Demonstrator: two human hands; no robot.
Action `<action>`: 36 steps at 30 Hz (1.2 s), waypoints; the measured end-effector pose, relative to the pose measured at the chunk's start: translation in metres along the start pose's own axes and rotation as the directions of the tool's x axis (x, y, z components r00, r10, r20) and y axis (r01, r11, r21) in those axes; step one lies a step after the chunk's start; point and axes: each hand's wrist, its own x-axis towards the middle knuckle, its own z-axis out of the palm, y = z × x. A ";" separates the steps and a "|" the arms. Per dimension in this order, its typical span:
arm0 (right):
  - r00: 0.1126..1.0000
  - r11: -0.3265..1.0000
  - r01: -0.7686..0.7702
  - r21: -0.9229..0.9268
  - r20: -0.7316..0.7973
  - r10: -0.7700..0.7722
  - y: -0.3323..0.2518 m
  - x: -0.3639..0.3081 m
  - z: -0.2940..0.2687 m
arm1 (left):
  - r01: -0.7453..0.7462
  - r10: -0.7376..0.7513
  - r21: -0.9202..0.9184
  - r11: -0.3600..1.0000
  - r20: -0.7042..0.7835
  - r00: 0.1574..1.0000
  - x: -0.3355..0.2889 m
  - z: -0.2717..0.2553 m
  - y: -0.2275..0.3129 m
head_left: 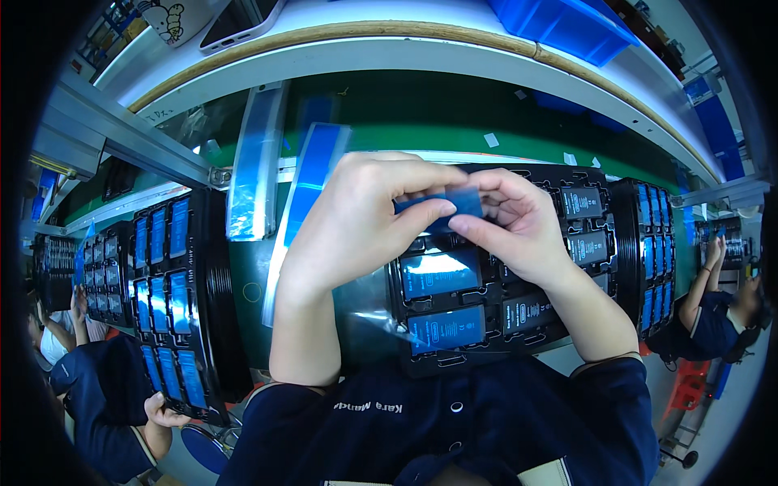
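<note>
My left hand and my right hand meet above a black tray. Between their fingertips is a small piece of translucent blue film, pinched from both sides. Flat dark phone batteries lie in the tray's slots. The near left battery and the one behind it have a blue film on top, while batteries further right, such as this dark battery, show a bare black face. My hands and forearms hide part of the tray.
Sheets of blue film on clear backing lie left of my left hand, beside another film strip. Stacks of black trays stand left and right. A shelf with a blue bin crosses the back. Other people work on both sides.
</note>
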 end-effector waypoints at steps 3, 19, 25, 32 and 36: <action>0.995 0.999 0.046 0.030 -0.093 -0.043 0.002 0.001 -0.003 | 0.000 -0.001 0.053 0.999 0.015 1.000 0.000 -0.003 -0.001; 0.717 0.388 0.645 -0.659 0.345 -0.606 -0.002 0.008 0.001 | 0.321 -0.249 -0.239 0.917 0.286 0.925 -0.004 -0.013 -0.001; 0.704 0.356 0.659 -0.663 0.376 -0.603 -0.003 0.001 0.002 | 0.416 -0.316 -0.339 0.844 0.312 0.896 -0.006 -0.011 -0.003; 0.733 0.377 0.640 -0.669 0.387 -0.559 -0.012 0.000 0.008 | 0.422 -0.419 0.177 0.889 -0.060 0.906 -0.006 -0.026 -0.023; 0.834 0.621 0.548 -0.560 0.318 -0.450 -0.016 -0.005 -0.001 | 0.516 -0.440 0.253 0.819 -0.301 0.846 -0.005 -0.034 -0.057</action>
